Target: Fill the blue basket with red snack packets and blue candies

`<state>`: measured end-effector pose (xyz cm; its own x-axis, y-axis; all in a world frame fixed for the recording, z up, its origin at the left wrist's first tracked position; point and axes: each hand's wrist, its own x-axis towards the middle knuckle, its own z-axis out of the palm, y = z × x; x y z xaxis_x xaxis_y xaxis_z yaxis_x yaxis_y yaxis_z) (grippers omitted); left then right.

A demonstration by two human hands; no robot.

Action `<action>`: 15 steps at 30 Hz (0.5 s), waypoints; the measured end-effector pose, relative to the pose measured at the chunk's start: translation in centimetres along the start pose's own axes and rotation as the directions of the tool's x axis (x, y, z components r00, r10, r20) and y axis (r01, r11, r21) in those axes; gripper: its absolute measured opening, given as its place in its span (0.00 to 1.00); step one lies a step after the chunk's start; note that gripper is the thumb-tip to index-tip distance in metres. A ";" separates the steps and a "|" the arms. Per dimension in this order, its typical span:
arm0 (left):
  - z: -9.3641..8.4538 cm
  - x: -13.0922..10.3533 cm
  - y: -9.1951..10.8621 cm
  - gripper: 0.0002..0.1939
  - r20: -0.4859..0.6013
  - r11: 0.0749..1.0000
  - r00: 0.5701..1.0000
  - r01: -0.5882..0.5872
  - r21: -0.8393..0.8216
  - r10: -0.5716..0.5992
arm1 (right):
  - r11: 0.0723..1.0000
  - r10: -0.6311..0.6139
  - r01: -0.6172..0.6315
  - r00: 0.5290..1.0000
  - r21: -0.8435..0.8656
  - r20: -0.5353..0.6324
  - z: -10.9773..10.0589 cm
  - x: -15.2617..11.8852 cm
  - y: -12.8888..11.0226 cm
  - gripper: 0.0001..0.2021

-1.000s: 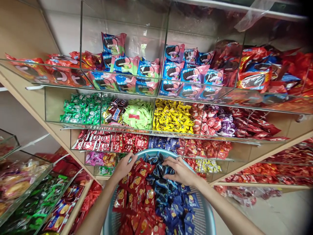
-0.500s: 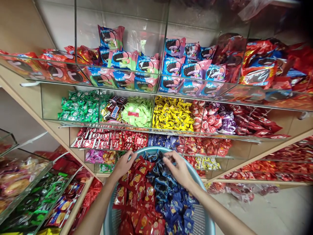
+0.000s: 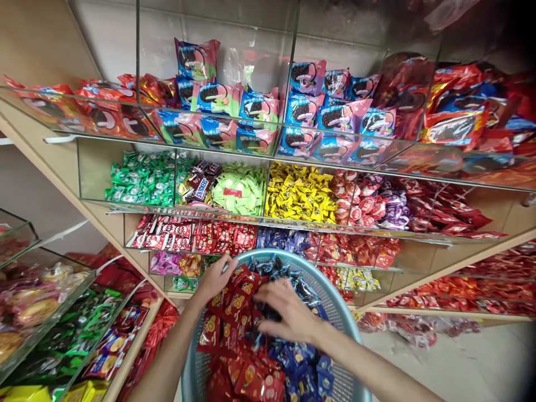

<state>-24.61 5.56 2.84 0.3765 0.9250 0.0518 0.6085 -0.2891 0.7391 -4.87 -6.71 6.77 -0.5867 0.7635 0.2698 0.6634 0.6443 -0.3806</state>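
A blue-green plastic basket (image 3: 342, 298) with perforated walls stands in front of me, holding wrapped sweets. Red packets with orange-fruit prints (image 3: 237, 304) fill its left side. Dark blue wrapped sweets (image 3: 299, 363) lie at the lower right, and shiny black-and-blue packets (image 3: 307, 291) are heaped toward the far side. My left hand (image 3: 216, 276) is closed around the basket's far-left rim. Over the middle of the sweets, my right hand (image 3: 288, 312) reaches with fingers apart, slightly blurred; its fingertips are at the edge of the red packets, and no packet shows in its grasp.
Glass-fronted shelves rise beyond the basket, with cookie packs (image 3: 301, 110) on the upper one. Below sit green sweets (image 3: 142, 177), yellow sweets (image 3: 299, 192) and red packets (image 3: 161, 231). Side bins (image 3: 71, 340) stand at the left. Pale floor tiles (image 3: 456, 363) show at the right.
My right hand has moved left and nearer to me, from the black-and-blue packets at the far side to the basket's middle. The left hand keeps its hold on the rim.
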 end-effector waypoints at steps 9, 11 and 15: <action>-0.3 -0.3 0.6 0.17 -0.002 1.000 1.000 -0.005 0.024 0.005 | 0.888 0.451 -0.438 0.889 0.143 -0.079 -3.3 9.2 15.0 0.11; -0.4 -0.3 0.7 0.18 -0.005 0.999 1.000 -0.006 0.034 0.006 | 0.850 0.514 -0.494 0.854 0.183 -0.084 -3.0 11.2 17.1 0.11; -0.5 -0.3 0.8 0.17 -0.008 0.999 1.000 0.006 0.041 -0.006 | 0.809 0.570 -0.530 0.814 0.256 -0.115 -2.4 12.9 18.5 0.14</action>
<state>-24.58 5.23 3.74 0.3672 0.9286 0.0534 0.6388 -0.2935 0.7112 0.90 15.19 5.32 -0.0465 0.9935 0.1043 0.7285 0.1051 -0.6769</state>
